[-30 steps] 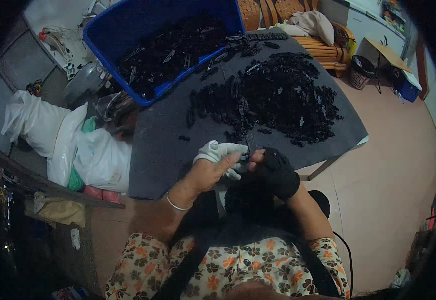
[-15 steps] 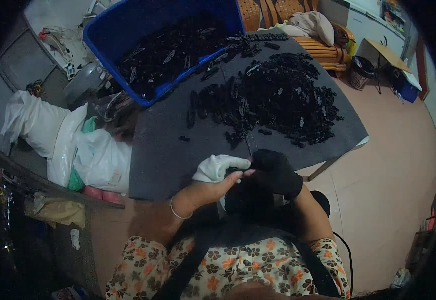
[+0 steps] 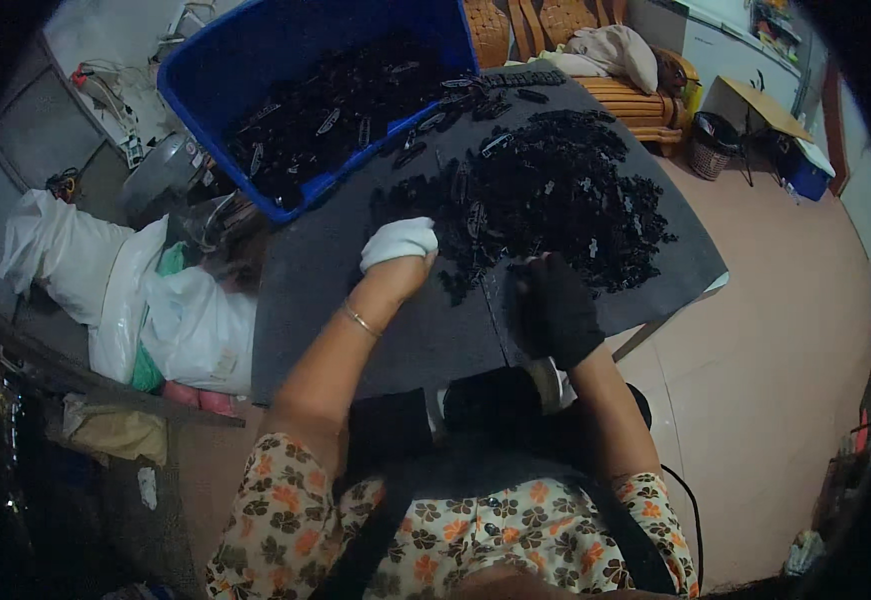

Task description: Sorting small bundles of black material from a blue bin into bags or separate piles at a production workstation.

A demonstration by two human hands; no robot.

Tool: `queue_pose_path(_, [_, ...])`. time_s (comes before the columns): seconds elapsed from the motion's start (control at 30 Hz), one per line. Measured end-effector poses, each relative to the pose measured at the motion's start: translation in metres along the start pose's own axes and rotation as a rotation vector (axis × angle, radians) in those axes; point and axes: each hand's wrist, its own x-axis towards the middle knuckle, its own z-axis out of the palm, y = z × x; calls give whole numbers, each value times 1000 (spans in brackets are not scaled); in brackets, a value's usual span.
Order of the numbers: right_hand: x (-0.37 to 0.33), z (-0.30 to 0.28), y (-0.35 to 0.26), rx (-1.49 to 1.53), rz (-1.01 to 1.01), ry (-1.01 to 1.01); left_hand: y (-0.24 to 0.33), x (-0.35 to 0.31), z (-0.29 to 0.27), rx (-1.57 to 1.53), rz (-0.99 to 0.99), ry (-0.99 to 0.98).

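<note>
My left hand [image 3: 402,250], in a white glove that leaves the wrist and thumb side bare, is over the left part of the table. Its fingers are curled beside oblong black plastic pieces [image 3: 475,220]; whatever they hold is hidden. My right hand [image 3: 558,312], in a black glove with bare fingertips, reaches to the near edge of a heap of small black plastic parts [image 3: 596,200]. The dark glove blends with the heap, so its finger pose does not show. The heap spreads over a grey-covered table [image 3: 356,345].
A large blue bin [image 3: 218,160] full of black pieces stands at the far left of the table. White bags [image 3: 191,325] lie to the left. Beyond are a wooden bench [image 3: 636,95], a waste basket [image 3: 713,150] and a blue box [image 3: 806,175].
My hands were together near the table's front edge. They have parted: the left moved away and leftward, the right forward to the heap. The view has shifted slightly.
</note>
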Motion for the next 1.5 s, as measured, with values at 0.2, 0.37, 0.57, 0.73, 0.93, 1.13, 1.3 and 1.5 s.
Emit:
queue_pose_path(0.2, [9, -9, -11, -106, 60, -218, -20, -3, 25, -89, -22, 173])
queue_pose_path(0.37, [-2, -5, -1, -110, -8, -176, -30, -35, 28, -222, 154, 404])
queue_pose_path(0.57, [-14, 12, -3, 1104, 513, -189, -28, -53, 23, -460, 30, 298])
queue_pose_path(0.73, [-13, 1, -18, 449, 36, -184, -28, -55, 23, -296, 60, 385])
queue_pose_path(0.93, [-17, 5, -31, 613, 21, -40, 1, -91, -1, -663, 58, 277])
queue_pose_path(1.13, [-12, 1, -44, 1415, 694, -487, 26, -104, -4, -782, 248, 231])
queue_pose_path(1.3, [-14, 1, -42, 1307, 709, -486, 37, -107, -11, -946, 78, 51])
queue_pose_path(1.5, [-14, -3, -49, 1090, 601, -449, 36, -107, -6, -1076, 35, -8])
